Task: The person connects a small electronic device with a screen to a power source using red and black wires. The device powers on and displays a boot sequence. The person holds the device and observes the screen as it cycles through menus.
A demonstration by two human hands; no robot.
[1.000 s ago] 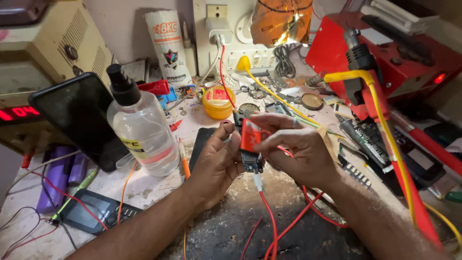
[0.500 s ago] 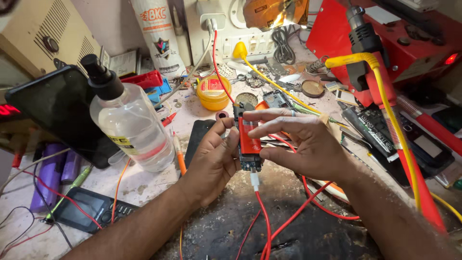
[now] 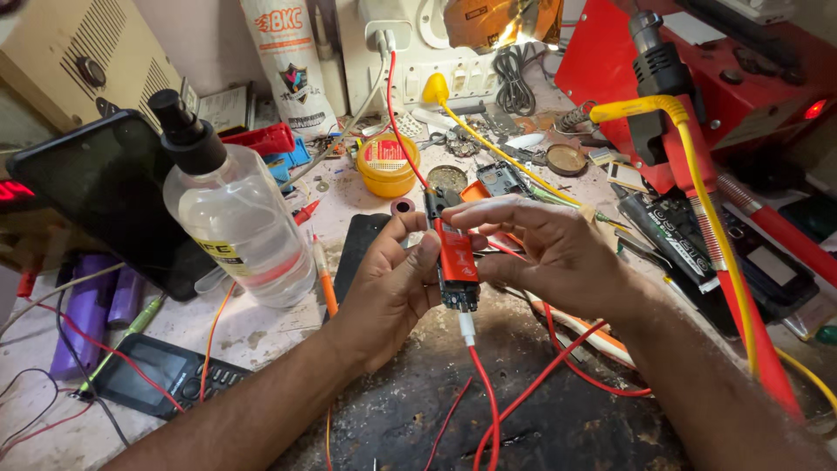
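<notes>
Both hands hold a small red electronic module (image 3: 456, 258) upright over the workbench. My left hand (image 3: 390, 288) grips its left side with thumb and fingers. My right hand (image 3: 542, 246) pinches its right side, fingers curled over the top. A white connector with a red cable (image 3: 482, 388) hangs from the module's bottom end. A black clip with a red wire (image 3: 407, 131) is attached at its top.
A clear plastic bottle with a black spray cap (image 3: 233, 209) stands left. A dark phone (image 3: 96, 192) leans behind it. A yellow tin (image 3: 387, 163), a keypad phone (image 3: 166, 373), purple cells (image 3: 87, 314), a red station (image 3: 697, 78) and a yellow cable (image 3: 689, 157) crowd the bench.
The view has dropped lower and closer to the hands. Both hands keep hold of the red module, which sits slightly lower in view.
</notes>
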